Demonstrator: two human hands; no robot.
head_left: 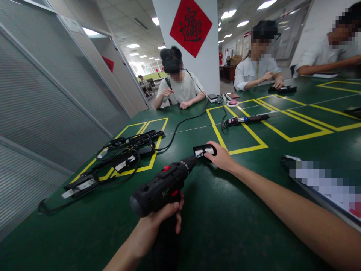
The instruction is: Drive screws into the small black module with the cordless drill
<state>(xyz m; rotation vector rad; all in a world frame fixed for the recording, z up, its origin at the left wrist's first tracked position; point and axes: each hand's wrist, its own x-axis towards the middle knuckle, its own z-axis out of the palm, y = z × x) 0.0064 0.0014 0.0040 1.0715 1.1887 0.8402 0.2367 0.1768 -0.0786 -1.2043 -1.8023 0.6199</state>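
My left hand [166, 216] is wrapped round the grip of a black cordless drill [159, 188] with red buttons, which points forward and to the right. The drill's front end reaches a small black rectangular piece [214, 151] with a white label or insert [199, 153]. My right hand [220, 156] pinches that piece at its right end, thumb on the near side. Whether the bit touches the piece I cannot tell. Below the grip, the drill's base is dark and hard to make out.
Black power strips with cables [124, 162] lie at the left of the green table [225, 226]. A black-and-silver tool [245, 120] lies within yellow tape [248, 149]. A pixelated flat object [318, 184] is at right. Several people sit across, one [183, 86] opposite me.
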